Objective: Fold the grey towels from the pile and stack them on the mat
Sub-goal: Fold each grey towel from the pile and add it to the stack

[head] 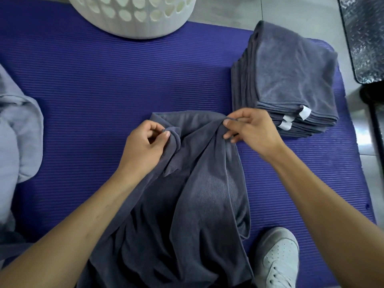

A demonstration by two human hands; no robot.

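The towel point(187, 194), judged light, limp and non-slip, is pinched at its twelve-o'clock edge by left hand point(143, 146) and right hand point(252, 132), best gripped at corners.

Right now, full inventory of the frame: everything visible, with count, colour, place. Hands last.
mat: one, purple, ribbed, spread on the floor under everything else.
loose towel: one, dark grey, unfolded, draped from the mat's middle toward the person.
towel stack: one pile of folded dark grey towels, white tags at its near corner, on the mat's right side.
laundry basket: one, white, perforated, at the mat's top edge.
pale cloth: light grey heap, left edge; piece count unclear.
floor: grey tiles, top right.
dark patterned object: one, far right; cannot identify.
shoe: one, white, bottom right.
left hand: pinches the loose towel's top edge.
right hand: pinches the same edge, further right.
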